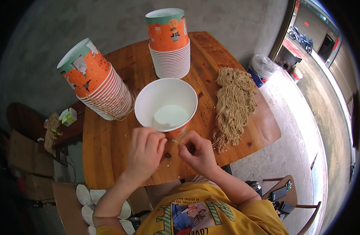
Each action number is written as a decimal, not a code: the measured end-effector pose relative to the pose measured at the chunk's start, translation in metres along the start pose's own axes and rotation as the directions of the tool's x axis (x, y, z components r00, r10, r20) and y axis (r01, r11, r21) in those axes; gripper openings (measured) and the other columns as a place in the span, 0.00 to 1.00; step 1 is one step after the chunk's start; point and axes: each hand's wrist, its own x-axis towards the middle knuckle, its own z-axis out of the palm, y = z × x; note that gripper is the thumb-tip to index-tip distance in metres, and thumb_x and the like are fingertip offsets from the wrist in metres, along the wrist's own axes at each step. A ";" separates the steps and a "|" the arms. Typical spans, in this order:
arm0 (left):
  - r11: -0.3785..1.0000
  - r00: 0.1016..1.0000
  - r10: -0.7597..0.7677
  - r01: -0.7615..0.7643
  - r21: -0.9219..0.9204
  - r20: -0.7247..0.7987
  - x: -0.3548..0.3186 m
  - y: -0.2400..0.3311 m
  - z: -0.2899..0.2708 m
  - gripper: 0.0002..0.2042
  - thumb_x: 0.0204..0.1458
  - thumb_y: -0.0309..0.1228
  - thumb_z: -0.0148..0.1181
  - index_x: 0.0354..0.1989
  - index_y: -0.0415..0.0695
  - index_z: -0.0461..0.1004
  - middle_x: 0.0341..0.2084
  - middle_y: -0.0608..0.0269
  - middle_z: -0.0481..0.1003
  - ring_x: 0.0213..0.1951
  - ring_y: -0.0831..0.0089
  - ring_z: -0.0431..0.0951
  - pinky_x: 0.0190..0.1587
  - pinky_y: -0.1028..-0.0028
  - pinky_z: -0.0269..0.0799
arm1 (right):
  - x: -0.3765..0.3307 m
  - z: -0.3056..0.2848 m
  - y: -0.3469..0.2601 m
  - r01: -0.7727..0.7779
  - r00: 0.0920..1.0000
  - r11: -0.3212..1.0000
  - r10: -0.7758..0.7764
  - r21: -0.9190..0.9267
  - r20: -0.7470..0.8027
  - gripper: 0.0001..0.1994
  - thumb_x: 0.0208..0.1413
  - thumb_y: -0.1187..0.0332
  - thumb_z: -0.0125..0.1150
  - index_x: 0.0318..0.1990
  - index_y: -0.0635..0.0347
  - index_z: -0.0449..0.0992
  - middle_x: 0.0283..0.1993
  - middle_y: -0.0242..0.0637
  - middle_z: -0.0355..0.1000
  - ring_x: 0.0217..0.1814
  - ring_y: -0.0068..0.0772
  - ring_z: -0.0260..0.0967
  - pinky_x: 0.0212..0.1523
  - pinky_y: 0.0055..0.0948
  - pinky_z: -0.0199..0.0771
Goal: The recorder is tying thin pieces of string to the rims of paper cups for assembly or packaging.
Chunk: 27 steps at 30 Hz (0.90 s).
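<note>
A large white paper bucket (191, 95) with an orange printed outside stands upright in front of me, its open top showing a bare white inside. Against its near side, my left hand (144, 150) is closed, fingers pinched together just below the rim. My right hand (196, 152) is curled in a pinch beside it. A short bit of pale tan cord (175, 141) shows at the right fingertips, between the two hands. What the left fingers hold is hidden. A thick bundle of wavy tan cords (235, 105) lies on the table to the right.
Two tall stacks of nested orange and green paper buckets, a left stack (95, 76) draped with loose cords and a back stack (169, 43), stand on the wooden table (109, 156). A cardboard box (64, 203) holding round white pieces sits below left. A chair (284, 192) is at lower right.
</note>
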 end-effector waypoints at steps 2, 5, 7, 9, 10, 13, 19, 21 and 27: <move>0.995 1.000 -0.002 0.003 0.100 -0.004 0.009 -0.005 -0.002 0.13 0.46 0.23 0.63 0.41 0.42 0.70 0.35 0.58 0.70 0.43 0.59 0.69 0.47 0.59 0.64 | 0.001 0.005 0.003 0.070 0.993 0.997 -0.073 -0.036 -0.093 0.06 0.55 0.77 0.60 0.31 0.61 0.68 0.20 0.23 0.65 0.22 0.07 0.60 0.23 0.16 0.63; 0.997 0.997 -0.015 0.010 0.072 0.075 0.009 -0.018 0.002 0.12 0.47 0.25 0.63 0.40 0.44 0.70 0.35 0.60 0.70 0.42 0.60 0.70 0.46 0.61 0.63 | 0.004 0.011 0.006 0.142 0.967 0.971 -0.178 -0.192 -0.181 0.07 0.52 0.77 0.61 0.28 0.59 0.67 0.18 0.23 0.64 0.20 0.09 0.59 0.22 0.17 0.63; 0.998 0.996 -0.011 0.006 0.060 0.085 0.012 -0.014 0.001 0.11 0.48 0.25 0.63 0.40 0.44 0.70 0.35 0.61 0.70 0.41 0.60 0.70 0.45 0.62 0.63 | 0.006 0.012 0.009 0.142 0.955 0.952 -0.204 -0.271 -0.216 0.08 0.51 0.76 0.62 0.27 0.58 0.67 0.17 0.25 0.64 0.19 0.09 0.59 0.22 0.17 0.64; 0.999 0.995 -0.007 0.002 0.045 0.097 0.014 -0.013 0.002 0.11 0.48 0.25 0.63 0.39 0.45 0.70 0.34 0.62 0.70 0.41 0.61 0.70 0.44 0.63 0.62 | 0.008 0.011 0.010 0.142 0.950 0.951 -0.209 -0.274 -0.232 0.08 0.50 0.76 0.62 0.27 0.58 0.67 0.17 0.26 0.64 0.18 0.10 0.59 0.22 0.18 0.64; 0.999 0.995 -0.008 0.004 0.035 0.102 0.014 -0.012 0.002 0.10 0.48 0.25 0.62 0.39 0.45 0.70 0.34 0.62 0.70 0.40 0.61 0.69 0.44 0.63 0.62 | 0.009 0.011 0.010 0.144 0.946 0.950 -0.214 -0.276 -0.243 0.08 0.50 0.76 0.62 0.27 0.58 0.67 0.16 0.27 0.64 0.18 0.10 0.59 0.21 0.18 0.64; 1.000 0.993 -0.014 0.012 0.016 0.114 0.014 -0.010 0.004 0.10 0.48 0.26 0.63 0.38 0.45 0.70 0.33 0.62 0.70 0.39 0.61 0.69 0.43 0.63 0.62 | 0.010 0.010 0.009 0.127 0.947 0.952 -0.200 -0.277 -0.251 0.08 0.50 0.77 0.62 0.27 0.59 0.66 0.16 0.27 0.64 0.18 0.11 0.60 0.21 0.18 0.63; 1.000 0.990 -0.025 0.026 -0.010 0.136 0.016 -0.006 0.005 0.10 0.48 0.26 0.63 0.37 0.45 0.70 0.32 0.62 0.70 0.39 0.61 0.69 0.42 0.63 0.62 | 0.009 0.007 0.009 0.084 0.958 0.971 -0.141 -0.224 -0.251 0.08 0.49 0.77 0.61 0.27 0.59 0.66 0.16 0.27 0.64 0.18 0.10 0.60 0.20 0.18 0.63; 1.000 0.990 -0.024 0.026 -0.013 0.139 0.017 -0.006 0.006 0.10 0.47 0.26 0.63 0.37 0.44 0.70 0.33 0.62 0.70 0.39 0.61 0.69 0.42 0.63 0.62 | 0.010 0.006 0.010 0.084 0.956 0.970 -0.143 -0.226 -0.257 0.08 0.49 0.77 0.61 0.27 0.59 0.66 0.16 0.26 0.64 0.18 0.10 0.60 0.20 0.18 0.63; 1.000 0.987 -0.023 0.025 -0.012 0.160 0.018 -0.003 0.007 0.10 0.47 0.26 0.63 0.38 0.44 0.70 0.32 0.62 0.70 0.39 0.62 0.69 0.43 0.63 0.62 | 0.012 0.006 0.010 0.082 0.951 0.968 -0.147 -0.235 -0.271 0.08 0.49 0.77 0.62 0.26 0.59 0.66 0.15 0.26 0.63 0.18 0.10 0.58 0.20 0.17 0.62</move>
